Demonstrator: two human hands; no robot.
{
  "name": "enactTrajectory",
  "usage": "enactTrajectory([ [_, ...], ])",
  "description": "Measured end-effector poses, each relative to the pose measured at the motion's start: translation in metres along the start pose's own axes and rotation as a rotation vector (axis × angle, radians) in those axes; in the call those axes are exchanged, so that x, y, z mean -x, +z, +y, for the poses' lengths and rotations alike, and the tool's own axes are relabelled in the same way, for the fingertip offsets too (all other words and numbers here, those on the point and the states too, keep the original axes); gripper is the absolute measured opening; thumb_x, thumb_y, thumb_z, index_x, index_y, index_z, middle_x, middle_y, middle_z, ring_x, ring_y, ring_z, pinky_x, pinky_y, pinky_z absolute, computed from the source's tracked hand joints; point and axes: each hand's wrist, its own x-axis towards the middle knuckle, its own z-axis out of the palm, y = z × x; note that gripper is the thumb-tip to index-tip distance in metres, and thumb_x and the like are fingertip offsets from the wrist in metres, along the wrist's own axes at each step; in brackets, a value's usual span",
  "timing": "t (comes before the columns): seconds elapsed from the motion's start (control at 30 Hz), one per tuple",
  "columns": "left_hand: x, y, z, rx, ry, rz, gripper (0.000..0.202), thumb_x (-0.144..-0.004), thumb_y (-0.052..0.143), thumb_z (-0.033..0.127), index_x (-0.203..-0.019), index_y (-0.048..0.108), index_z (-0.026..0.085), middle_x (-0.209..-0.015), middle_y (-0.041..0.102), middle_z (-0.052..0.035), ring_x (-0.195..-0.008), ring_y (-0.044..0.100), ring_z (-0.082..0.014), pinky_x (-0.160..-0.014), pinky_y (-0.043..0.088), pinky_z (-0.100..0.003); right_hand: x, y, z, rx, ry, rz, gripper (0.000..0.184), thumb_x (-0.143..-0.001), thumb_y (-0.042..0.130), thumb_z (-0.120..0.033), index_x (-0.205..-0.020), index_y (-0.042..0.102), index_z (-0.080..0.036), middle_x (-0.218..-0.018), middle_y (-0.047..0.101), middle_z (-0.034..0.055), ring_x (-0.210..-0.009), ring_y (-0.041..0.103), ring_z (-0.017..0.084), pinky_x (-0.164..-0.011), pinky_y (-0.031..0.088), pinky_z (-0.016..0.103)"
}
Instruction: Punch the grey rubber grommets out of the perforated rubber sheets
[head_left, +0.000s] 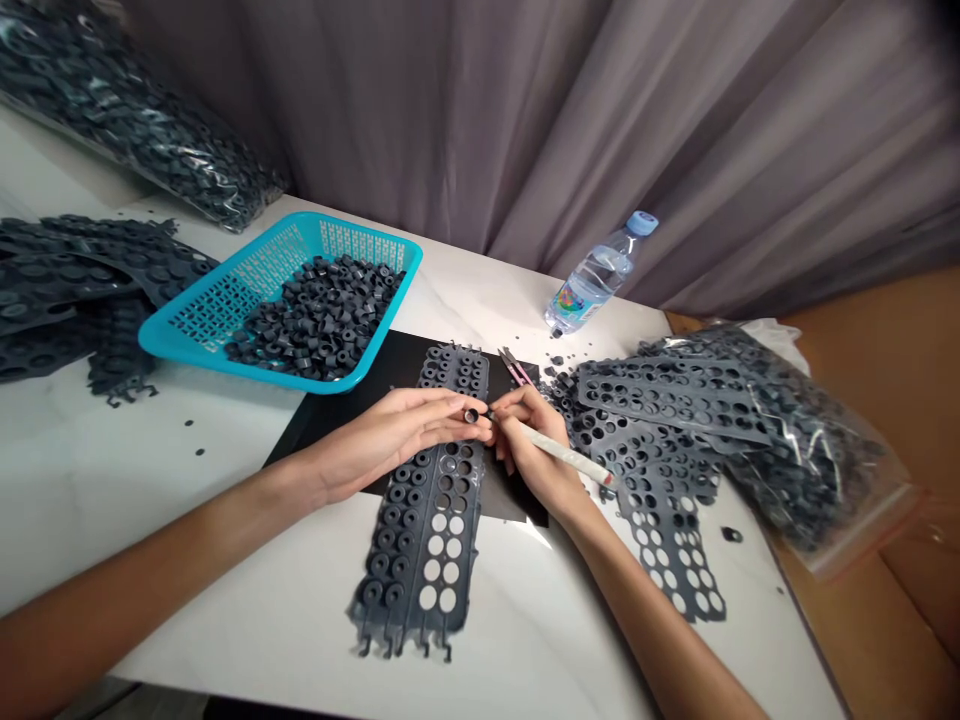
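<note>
My left hand (409,432) is closed, pinching a small black rubber cap (472,416) between its fingertips. A slim, pen-like tool with a whitish handle (566,452) rests in my right hand (536,450), whose fingers are wrapped round it. Its dark tip meets the left fingertips near the cap; the exact contact is hidden. Both hands are above a dark grey moulded rubber sheet (405,560). Rows of round pieces fill the sheet's left side, while open holes run down the near right side. Beneath lies a black mat (330,425).
A blue basket (154,345) holds many rubber caps. Sheets with holes (667,410) and a clear bag of parts (810,450) lie right. Pink-handled scissors or tweezers (516,366) and a water bottle (596,275) are behind. More sheets (60,290) and another bag (135,110) are left.
</note>
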Motion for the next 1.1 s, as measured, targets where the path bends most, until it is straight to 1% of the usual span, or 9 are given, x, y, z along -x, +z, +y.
enactTrajectory([
  [0.2, 0.003, 0.005, 0.003, 0.038, 0.001, -0.026, 0.03, -0.109, 0.063, 0.032, -0.123, 0.08, 0.011, -0.122, 0.082, -0.0144, -0.127, 0.074, -0.0257, -0.12, 0.051, -0.033, 0.001, 0.0, -0.003, 0.048, -0.003, -0.017, 0.006, -0.096, 0.06, -0.027, -0.095, 0.058, -0.021, -0.063, 0.062, -0.006, -0.045, 0.05, 0.009, -0.043, 0.04, 0.019],
  [0.37, 0.004, 0.01, 0.005, 0.045, -0.007, -0.024, 0.03, -0.109, 0.062, 0.029, -0.122, 0.081, 0.01, -0.121, 0.082, -0.0152, -0.124, 0.076, -0.0275, -0.12, 0.052, -0.037, 0.002, 0.0, 0.0, 0.093, -0.012, -0.017, 0.008, -0.098, 0.06, -0.028, -0.096, 0.06, -0.021, -0.063, 0.059, -0.0063, -0.048, 0.052, 0.01, -0.046, 0.04, 0.02],
  [0.53, 0.004, 0.011, 0.007, 0.006, 0.008, -0.042, 0.03, -0.109, 0.063, 0.032, -0.117, 0.082, 0.011, -0.122, 0.082, -0.0148, -0.124, 0.076, -0.028, -0.118, 0.054, -0.038, 0.003, -0.001, -0.001, 0.115, -0.02, -0.025, 0.01, -0.1, 0.061, -0.03, -0.096, 0.061, -0.021, -0.067, 0.06, -0.0048, -0.052, 0.054, 0.011, -0.049, 0.041, 0.021],
  [0.67, 0.005, 0.011, 0.006, -0.066, 0.021, -0.061, 0.03, -0.107, 0.066, 0.035, -0.122, 0.081, 0.013, -0.127, 0.081, -0.0134, -0.126, 0.075, -0.0267, -0.119, 0.052, -0.037, 0.004, -0.001, -0.003, 0.162, -0.046, -0.036, 0.013, -0.102, 0.062, -0.033, -0.097, 0.062, -0.021, -0.071, 0.063, -0.0038, -0.056, 0.056, 0.012, -0.053, 0.043, 0.023],
  [0.8, 0.005, 0.012, 0.003, -0.19, 0.038, -0.031, 0.032, -0.099, 0.077, 0.033, -0.125, 0.079, 0.015, -0.118, 0.084, -0.012, -0.119, 0.077, -0.0245, -0.11, 0.057, -0.033, 0.007, -0.001, -0.005, 0.308, -0.186, 0.002, 0.014, -0.106, 0.062, -0.036, -0.106, 0.064, -0.022, -0.088, 0.071, 0.0013, -0.072, 0.065, 0.017, -0.066, 0.05, 0.027],
  [0.87, 0.004, 0.011, 0.002, -0.233, 0.066, -0.012, 0.031, -0.097, 0.079, 0.031, -0.124, 0.079, 0.014, -0.111, 0.085, -0.0115, -0.112, 0.079, -0.0232, -0.102, 0.061, -0.031, 0.01, 0.0, -0.005, 0.409, -0.298, -0.035, 0.013, -0.108, 0.06, -0.033, -0.113, 0.065, -0.023, -0.099, 0.071, 0.0047, -0.083, 0.068, 0.019, -0.076, 0.054, 0.029],
  [0.93, 0.004, 0.011, 0.001, -0.263, 0.098, 0.011, 0.028, -0.097, 0.079, 0.03, -0.121, 0.08, 0.015, -0.108, 0.084, -0.0104, -0.104, 0.079, -0.0212, -0.097, 0.062, -0.03, 0.013, 0.002, -0.005, 0.504, -0.396, -0.097, 0.015, -0.11, 0.055, -0.028, -0.12, 0.066, -0.023, -0.107, 0.068, 0.0076, -0.091, 0.068, 0.021, -0.082, 0.056, 0.032],
  [1.03, 0.005, 0.012, 0.0, -0.288, 0.131, 0.029, 0.023, -0.097, 0.077, 0.028, -0.116, 0.082, 0.016, -0.108, 0.084, -0.0086, -0.1, 0.079, -0.019, -0.096, 0.062, -0.029, 0.016, 0.005, -0.002, 0.64, -0.475, -0.142, 0.029, -0.111, 0.048, -0.019, -0.133, 0.064, -0.024, -0.115, 0.063, 0.0104, -0.1, 0.068, 0.023, -0.084, 0.058, 0.034],
  [1.1, 0.005, 0.012, 0.002, -0.286, 0.143, 0.019, 0.021, -0.097, 0.077, 0.027, -0.116, 0.082, 0.017, -0.109, 0.084, -0.0077, -0.102, 0.08, -0.0191, -0.1, 0.061, -0.029, 0.016, 0.006, 0.001, 0.716, -0.483, -0.124, 0.041, -0.109, 0.046, -0.014, -0.145, 0.06, -0.027, -0.122, 0.061, 0.0116, -0.104, 0.068, 0.024, -0.084, 0.06, 0.035],
])
